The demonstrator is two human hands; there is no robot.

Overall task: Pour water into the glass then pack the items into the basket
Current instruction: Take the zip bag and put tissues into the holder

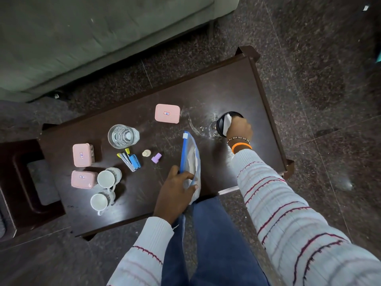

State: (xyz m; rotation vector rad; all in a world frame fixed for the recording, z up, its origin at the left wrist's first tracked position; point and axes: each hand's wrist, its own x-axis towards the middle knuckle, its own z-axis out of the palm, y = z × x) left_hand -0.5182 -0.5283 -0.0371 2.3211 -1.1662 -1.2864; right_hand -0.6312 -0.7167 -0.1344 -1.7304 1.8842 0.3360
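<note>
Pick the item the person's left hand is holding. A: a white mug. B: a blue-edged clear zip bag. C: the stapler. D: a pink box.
B: the left hand grips the zip bag near the table's front edge.

Glass filled, items spread across the frame's middle

We see the clear glass [123,136] upright, holding water, left of centre. Three pink lidded boxes [167,113] [83,155] [83,179] lie about it, two white mugs [108,177] [102,200] at lower left. A blue stapler [132,159], a cream cap [146,153] and a lilac piece [156,157] sit below the glass. A blue-edged zip bag [190,162] stands just right of them.
</note>
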